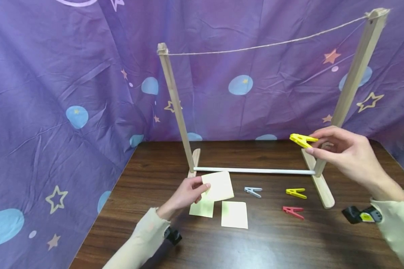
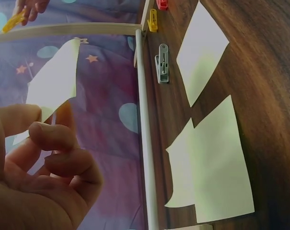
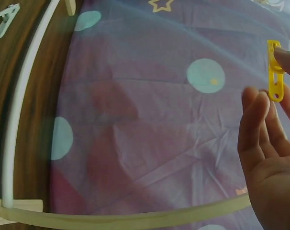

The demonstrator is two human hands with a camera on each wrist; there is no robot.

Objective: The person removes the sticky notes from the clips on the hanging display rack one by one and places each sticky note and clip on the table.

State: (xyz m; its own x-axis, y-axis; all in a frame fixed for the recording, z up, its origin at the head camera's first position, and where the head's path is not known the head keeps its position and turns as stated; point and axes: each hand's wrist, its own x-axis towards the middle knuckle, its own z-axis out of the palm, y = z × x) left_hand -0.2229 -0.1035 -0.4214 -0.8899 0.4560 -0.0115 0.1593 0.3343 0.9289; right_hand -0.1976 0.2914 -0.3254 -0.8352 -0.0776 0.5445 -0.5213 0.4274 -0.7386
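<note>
My left hand [image 1: 187, 194] pinches a pale yellow paper square [image 1: 219, 186] by its left edge, lifted above the table in front of the white rod. In the left wrist view that paper [image 2: 56, 79] is held between thumb and fingers and bends slightly. My right hand [image 1: 348, 151] pinches a yellow clothespin [image 1: 302, 140] by its handle ends, raised near the right wooden post. The same clothespin [image 3: 275, 72] shows between thumb and fingertips in the right wrist view. Further paper squares lie on the table below my left hand, one [image 1: 234, 214] to the right and one [image 1: 202, 208] partly covered.
A string [image 1: 262, 46] spans the left post [image 1: 175, 101] and right post [image 1: 357, 74], with a white rod [image 1: 256, 170] low between them. On the table [image 1: 148, 157] lie a light blue clothespin [image 1: 253, 191], a yellow one [image 1: 296, 192] and a red one [image 1: 293, 211]. A patterned cloth hangs behind.
</note>
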